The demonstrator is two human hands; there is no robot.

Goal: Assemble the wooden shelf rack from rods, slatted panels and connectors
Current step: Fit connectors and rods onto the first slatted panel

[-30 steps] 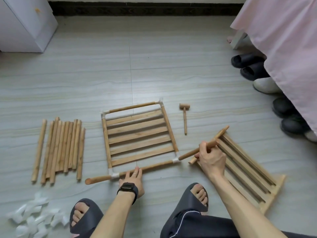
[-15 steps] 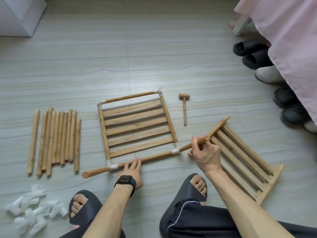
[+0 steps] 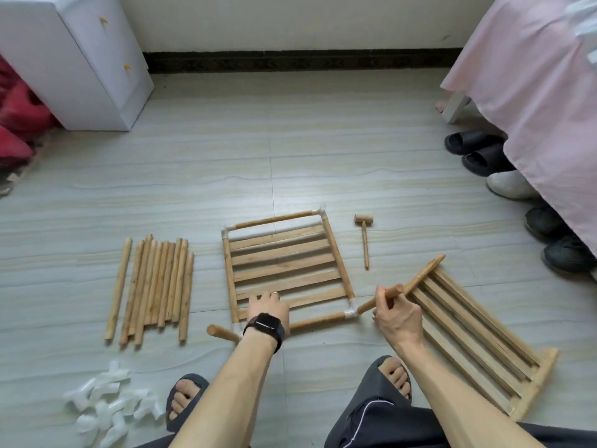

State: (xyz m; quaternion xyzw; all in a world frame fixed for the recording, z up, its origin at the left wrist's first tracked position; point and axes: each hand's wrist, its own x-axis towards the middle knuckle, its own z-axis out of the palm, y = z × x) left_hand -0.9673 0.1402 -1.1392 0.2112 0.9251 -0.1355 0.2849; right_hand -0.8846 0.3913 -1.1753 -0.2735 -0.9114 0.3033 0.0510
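While the left hand (image 3: pixel 269 307) lays straight fingers on the framed panel (image 3: pixel 284 263), the right hand (image 3: pixel 399 315) curls its fingers round a rod (image 3: pixel 366 307).

A single wide-angle view, worn on the person's head, faces forward and down at the floor (image 3: pixel 323 150). It sits close above the work: both forearms (image 3: pixel 239 383) rise from the bottom edge, with the left hand (image 3: pixel 268 307) and right hand (image 3: pixel 399 313) low in the centre and the feet (image 3: pixel 184 396) just below. Farther off, the top of the frame takes in the white cabinet (image 3: pixel 80 59), the skirting board (image 3: pixel 290 61) and the pink bed cover (image 3: pixel 533 108) at the right.
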